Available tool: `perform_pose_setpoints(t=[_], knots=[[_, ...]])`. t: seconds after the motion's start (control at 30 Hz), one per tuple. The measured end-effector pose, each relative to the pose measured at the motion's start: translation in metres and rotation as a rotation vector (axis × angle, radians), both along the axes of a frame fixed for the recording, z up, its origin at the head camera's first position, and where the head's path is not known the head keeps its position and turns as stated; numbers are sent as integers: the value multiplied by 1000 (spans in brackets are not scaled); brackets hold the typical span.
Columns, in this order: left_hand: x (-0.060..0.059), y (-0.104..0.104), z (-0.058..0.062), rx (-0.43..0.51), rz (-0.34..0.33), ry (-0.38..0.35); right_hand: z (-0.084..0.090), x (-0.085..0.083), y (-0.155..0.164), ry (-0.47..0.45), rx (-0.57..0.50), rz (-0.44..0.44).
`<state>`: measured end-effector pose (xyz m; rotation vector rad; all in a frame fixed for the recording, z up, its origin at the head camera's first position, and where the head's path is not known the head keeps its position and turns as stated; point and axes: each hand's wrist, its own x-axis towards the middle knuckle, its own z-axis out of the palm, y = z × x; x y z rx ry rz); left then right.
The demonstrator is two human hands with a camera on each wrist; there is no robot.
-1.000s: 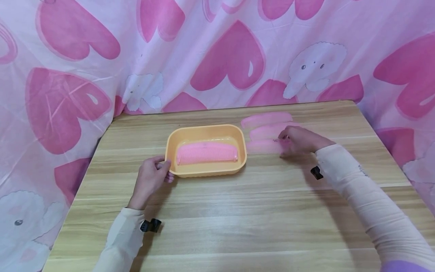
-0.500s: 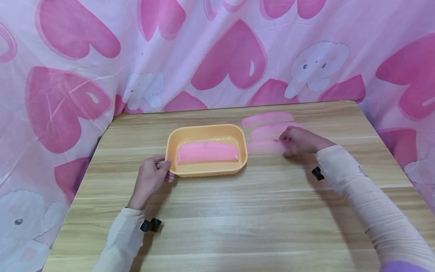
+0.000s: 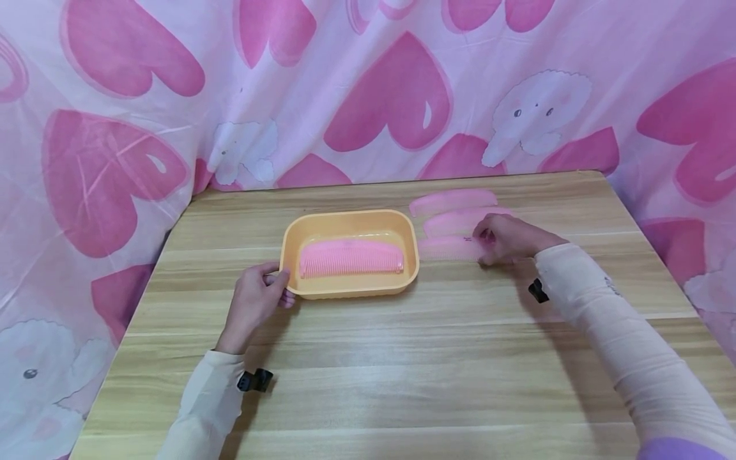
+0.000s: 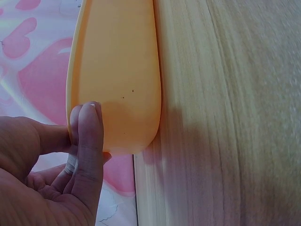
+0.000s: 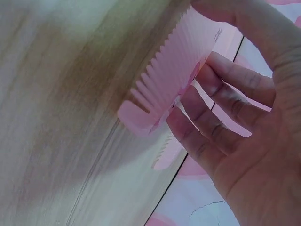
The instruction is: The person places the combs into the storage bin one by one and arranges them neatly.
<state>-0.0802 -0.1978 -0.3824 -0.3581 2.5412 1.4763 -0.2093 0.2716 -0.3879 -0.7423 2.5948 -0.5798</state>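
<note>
pink arched toothed comb [image 5: 188,66] in right-hand fingers [image 5: 195,136]

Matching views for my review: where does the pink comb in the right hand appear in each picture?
Head: right of centre, the pink comb just right of the orange tray, its right end in the right hand.
Left wrist: not in it.
Right wrist: upper middle, slanting, teeth toward the upper left.
Landmark shared by all three: the wood-grain tabletop.
</note>
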Motion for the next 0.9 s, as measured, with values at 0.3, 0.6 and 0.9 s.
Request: perform_pose_setpoints(t=[0.3,0.6,0.9], knots=[[0,0,-1,-4,-4,5,-1,0,2,-26,16,-43],[0,-1,-2,-4,-3,13,17,3,8,-8,13,-66],[0,-1,-3,1,-12,32,37,1,6,33,-18,-93]])
